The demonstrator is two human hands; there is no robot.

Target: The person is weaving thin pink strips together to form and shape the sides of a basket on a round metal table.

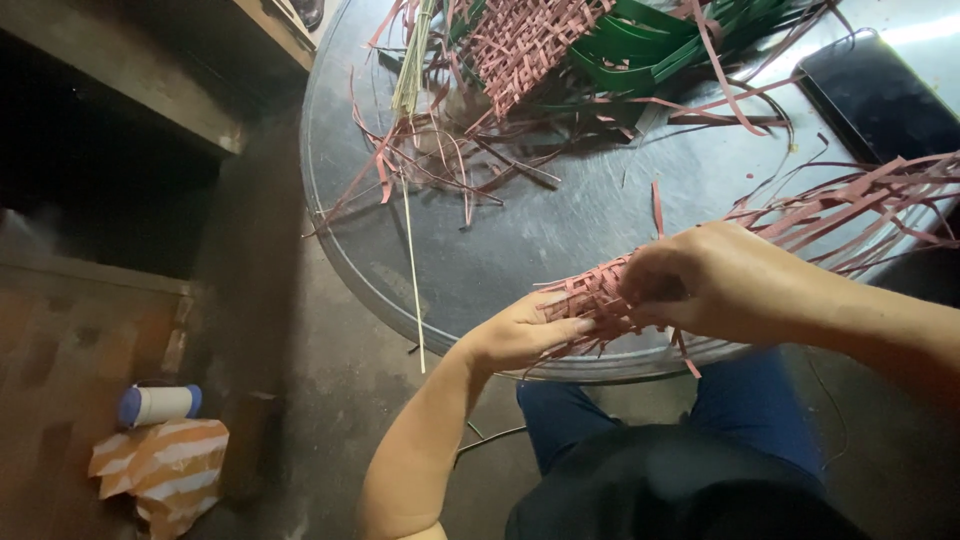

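Hands met at the counter's (480,270) near edge: the left hand (515,335) pinched the pink woven mat (590,300), and the right hand (715,280) clamped it from above. A small patch was woven; long loose strips (860,205) trailed unwoven rightward.

reddish woven strip mat (590,300), table edge, strands trailing

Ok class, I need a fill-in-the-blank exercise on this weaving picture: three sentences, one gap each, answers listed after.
1. Both hands, the left hand and the right hand, hold a woven piece made of ____ strips.
2. The table under the work has a ____ shape.
3. At the table's far side, beside another woven piece, lie looped strips of ____ colour.

Missing words: pink; round; green
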